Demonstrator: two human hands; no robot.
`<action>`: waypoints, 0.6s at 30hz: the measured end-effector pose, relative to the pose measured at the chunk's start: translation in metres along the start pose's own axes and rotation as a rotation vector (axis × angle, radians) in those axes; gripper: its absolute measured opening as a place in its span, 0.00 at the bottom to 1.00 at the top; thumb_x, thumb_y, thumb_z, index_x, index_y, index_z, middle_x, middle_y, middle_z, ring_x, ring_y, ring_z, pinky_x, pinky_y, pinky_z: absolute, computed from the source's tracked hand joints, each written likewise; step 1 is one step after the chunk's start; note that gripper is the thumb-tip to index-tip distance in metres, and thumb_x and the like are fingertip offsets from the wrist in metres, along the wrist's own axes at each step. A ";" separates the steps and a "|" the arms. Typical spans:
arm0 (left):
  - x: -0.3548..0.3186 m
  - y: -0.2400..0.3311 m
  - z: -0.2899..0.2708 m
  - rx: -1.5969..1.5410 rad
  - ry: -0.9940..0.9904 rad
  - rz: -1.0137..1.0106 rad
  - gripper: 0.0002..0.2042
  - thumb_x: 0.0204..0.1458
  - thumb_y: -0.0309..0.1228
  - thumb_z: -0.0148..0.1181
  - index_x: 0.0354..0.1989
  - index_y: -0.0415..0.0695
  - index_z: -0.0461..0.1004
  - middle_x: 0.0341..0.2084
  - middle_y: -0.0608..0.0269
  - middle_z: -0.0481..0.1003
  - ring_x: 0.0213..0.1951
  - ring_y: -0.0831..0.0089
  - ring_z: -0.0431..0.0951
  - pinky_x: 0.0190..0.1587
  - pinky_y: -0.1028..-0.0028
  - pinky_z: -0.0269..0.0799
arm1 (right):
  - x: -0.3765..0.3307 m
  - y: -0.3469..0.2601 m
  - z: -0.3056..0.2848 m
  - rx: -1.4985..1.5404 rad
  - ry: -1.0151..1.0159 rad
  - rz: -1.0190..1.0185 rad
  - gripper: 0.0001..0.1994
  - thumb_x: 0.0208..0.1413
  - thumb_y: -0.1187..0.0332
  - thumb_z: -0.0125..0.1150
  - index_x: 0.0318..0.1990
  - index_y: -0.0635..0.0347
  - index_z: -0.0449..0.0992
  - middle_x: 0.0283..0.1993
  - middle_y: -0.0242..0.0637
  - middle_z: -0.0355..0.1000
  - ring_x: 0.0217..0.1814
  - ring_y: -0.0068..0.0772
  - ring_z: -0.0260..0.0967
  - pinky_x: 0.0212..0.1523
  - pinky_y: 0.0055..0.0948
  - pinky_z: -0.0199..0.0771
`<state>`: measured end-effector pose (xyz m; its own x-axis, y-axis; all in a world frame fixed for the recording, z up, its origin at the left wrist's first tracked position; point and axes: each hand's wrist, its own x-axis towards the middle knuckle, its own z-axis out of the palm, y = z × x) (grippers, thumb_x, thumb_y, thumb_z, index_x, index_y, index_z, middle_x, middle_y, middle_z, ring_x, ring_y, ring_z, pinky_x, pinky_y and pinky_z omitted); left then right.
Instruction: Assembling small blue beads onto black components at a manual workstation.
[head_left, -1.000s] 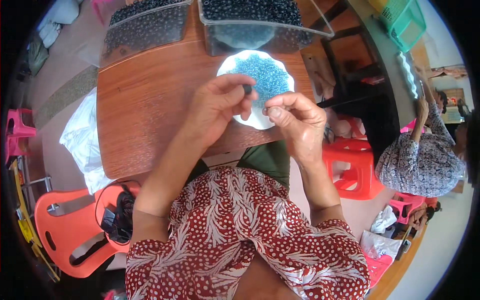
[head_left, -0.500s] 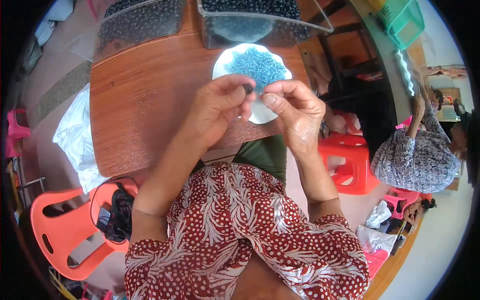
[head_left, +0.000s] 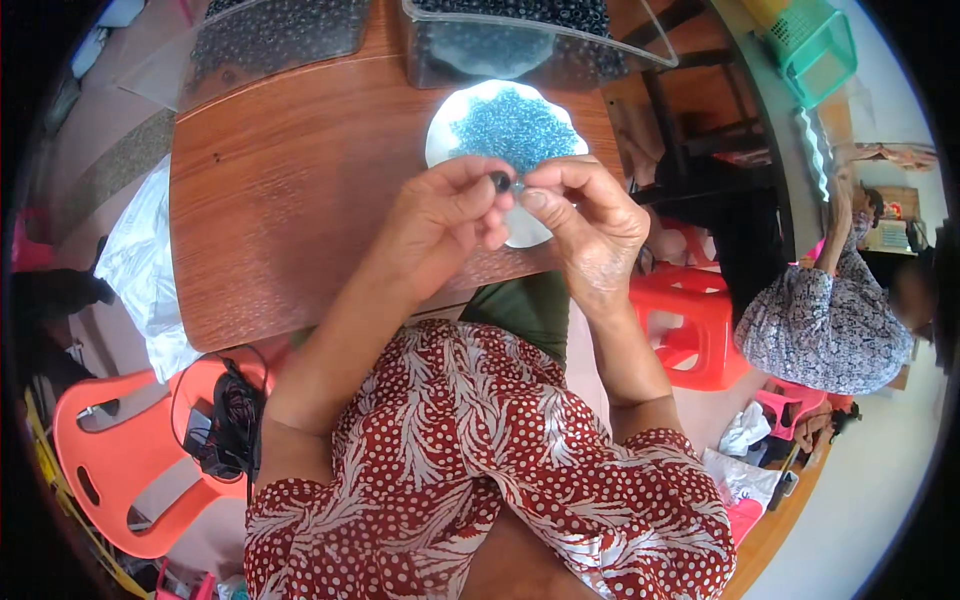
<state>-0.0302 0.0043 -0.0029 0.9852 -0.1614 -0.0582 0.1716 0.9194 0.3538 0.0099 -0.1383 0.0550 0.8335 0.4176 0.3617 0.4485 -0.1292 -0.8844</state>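
The left hand (head_left: pixel 435 220) pinched a black round part (head_left: pixel 501 182), likely light, stiff, best held by its rim; at its three o'clock, the right hand (head_left: pixel 597 222) pinched a tiny translucent piece (head_left: pixel 518 187).

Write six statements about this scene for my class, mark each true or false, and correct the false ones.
1. A white plate lies on the wooden table. True.
2. The left hand pinches a small black piece. True.
3. The right palm presses flat on the table. False: the right hand is raised, fingertips near the left hand's.
4. Red pieces fill the plate. False: blue pieces lie on it.
5. An orange chair stands at the person's left. True.
6. Nothing stands behind the plate. False: a clear tub of dark pieces does.
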 end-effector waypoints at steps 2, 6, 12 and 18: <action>0.001 0.000 -0.002 -0.010 0.006 -0.019 0.10 0.51 0.25 0.54 0.40 0.35 0.69 0.28 0.59 0.70 0.26 0.75 0.69 0.28 0.74 0.66 | -0.001 -0.001 0.001 0.082 0.024 0.068 0.06 0.44 0.83 0.60 0.31 0.68 0.73 0.31 0.32 0.69 0.33 0.19 0.65 0.36 0.18 0.65; 0.003 -0.002 -0.002 -0.051 -0.050 -0.025 0.10 0.50 0.26 0.55 0.40 0.35 0.69 0.27 0.61 0.70 0.27 0.76 0.68 0.29 0.75 0.64 | 0.000 -0.004 -0.001 0.026 0.024 0.042 0.06 0.44 0.83 0.60 0.32 0.68 0.73 0.31 0.32 0.69 0.33 0.19 0.65 0.37 0.18 0.65; 0.005 -0.005 0.003 -0.063 -0.057 -0.034 0.11 0.50 0.26 0.55 0.40 0.35 0.69 0.26 0.62 0.69 0.27 0.76 0.67 0.28 0.75 0.63 | -0.002 -0.002 -0.006 0.073 0.037 0.061 0.06 0.44 0.83 0.60 0.32 0.67 0.73 0.31 0.32 0.69 0.33 0.18 0.64 0.37 0.18 0.65; 0.006 -0.011 0.000 0.008 -0.044 0.001 0.12 0.49 0.26 0.56 0.42 0.36 0.69 0.27 0.63 0.70 0.27 0.76 0.68 0.28 0.75 0.63 | -0.001 -0.011 -0.004 -0.040 -0.016 0.050 0.06 0.43 0.83 0.60 0.30 0.67 0.73 0.31 0.32 0.69 0.32 0.18 0.64 0.35 0.17 0.64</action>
<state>-0.0265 -0.0064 -0.0075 0.9842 -0.1760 -0.0171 0.1702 0.9169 0.3610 0.0050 -0.1408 0.0653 0.8499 0.4242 0.3126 0.4197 -0.1861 -0.8884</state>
